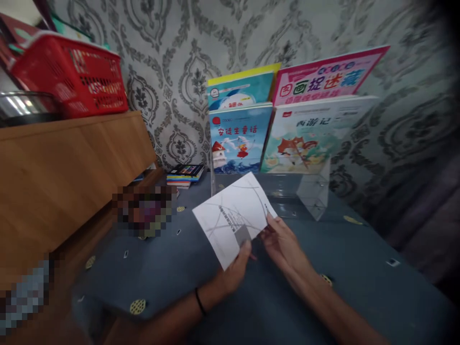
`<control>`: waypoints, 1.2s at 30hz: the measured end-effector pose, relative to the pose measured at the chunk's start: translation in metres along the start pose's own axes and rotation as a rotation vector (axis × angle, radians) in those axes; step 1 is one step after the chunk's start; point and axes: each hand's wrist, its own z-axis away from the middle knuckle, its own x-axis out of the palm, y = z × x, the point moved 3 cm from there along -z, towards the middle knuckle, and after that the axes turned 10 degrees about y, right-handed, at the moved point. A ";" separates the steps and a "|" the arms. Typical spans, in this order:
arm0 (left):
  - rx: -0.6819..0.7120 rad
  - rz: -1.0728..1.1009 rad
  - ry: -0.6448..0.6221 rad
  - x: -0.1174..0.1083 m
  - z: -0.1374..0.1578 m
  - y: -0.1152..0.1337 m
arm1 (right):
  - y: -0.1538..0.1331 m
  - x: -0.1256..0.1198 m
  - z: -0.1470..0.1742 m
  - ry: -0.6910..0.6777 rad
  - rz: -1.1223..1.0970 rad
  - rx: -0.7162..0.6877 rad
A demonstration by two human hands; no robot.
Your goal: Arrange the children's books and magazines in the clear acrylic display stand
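Note:
Both hands hold a thin white booklet [230, 203] with grey curved lines and a grey block on its cover, tilted above the table. My left hand [237, 266], with a black band at the wrist, grips its lower edge with the thumb on top. At the right corner, my right hand [282, 239] pinches the booklet, fingers partly hidden beneath. Just behind it stands a clear acrylic book stand [314, 191]. In its front row are a blue storybook [239, 139] and a pale green book [305, 139]; behind them rise a teal book [240, 88] and a pink book [323, 76].
A small stack of books [185, 175] lies on the dark blue tablecloth [287, 302] near the patterned wall. On the left, a wooden cabinet [72, 163] carries a red plastic basket [77, 76] and a metal bowl [30, 105]. A blurred-out patch covers something at the table's left.

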 end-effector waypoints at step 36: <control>0.169 -0.397 -0.426 -0.067 -0.069 -0.004 | -0.069 -0.013 0.011 -0.587 0.941 -0.526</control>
